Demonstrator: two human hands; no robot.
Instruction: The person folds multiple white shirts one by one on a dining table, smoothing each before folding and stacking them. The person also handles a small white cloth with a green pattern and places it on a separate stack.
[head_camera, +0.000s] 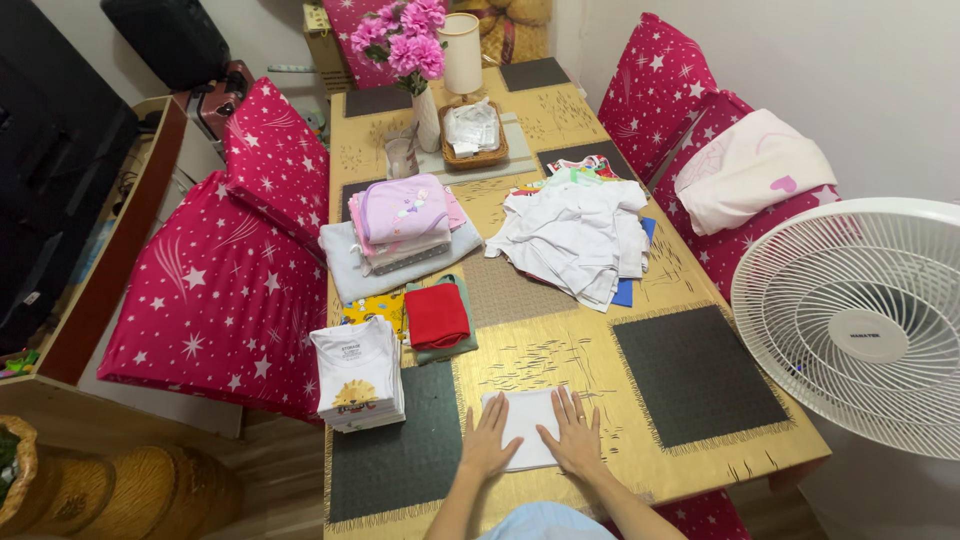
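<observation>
Both palms down flat on a small folded white cloth (522, 425) at the bottom centre of the frame, right on the gold worktop (560, 350). Left hand (489, 443) on its left half, right hand (576, 435) on the right, fingers spread, no grip closed on anything, just pressing. Looked light, thin and floppy, probably a bit slidey on that glossy surface. Best pinched at the folded edges or corners, not the middle. Stack of white printed tees (357, 375) just left of it, red folded piece (436, 316) above, messy white pile (575, 235) toward upper centre, fan (860, 320) at right.
</observation>
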